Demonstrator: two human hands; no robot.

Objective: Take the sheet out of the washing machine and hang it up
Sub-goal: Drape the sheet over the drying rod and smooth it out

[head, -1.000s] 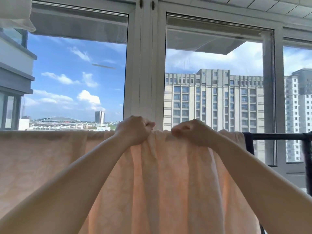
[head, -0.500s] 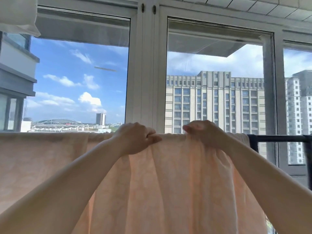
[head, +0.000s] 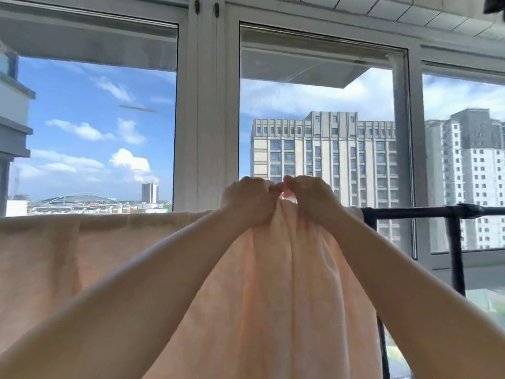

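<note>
A pale peach sheet (head: 90,247) hangs over a black drying rail (head: 426,212) that runs across the view in front of the window. My left hand (head: 247,199) and my right hand (head: 311,196) are side by side, almost touching, and both grip a bunched fold of the sheet lifted a little above the rail line. Below my hands the cloth falls in long gathered folds. To the left the sheet lies flat along the rail and hides it. Only the rail's right end shows bare.
The black rack's upright post (head: 457,253) stands at the right. White window frames (head: 202,110) rise just behind the rail, with tall buildings and sky outside. A tiled ceiling (head: 410,12) is overhead.
My hands have come together from about a hand's width apart and lifted, bunching the sheet's top edge between them. The view has shifted left, showing more of the bare rail.
</note>
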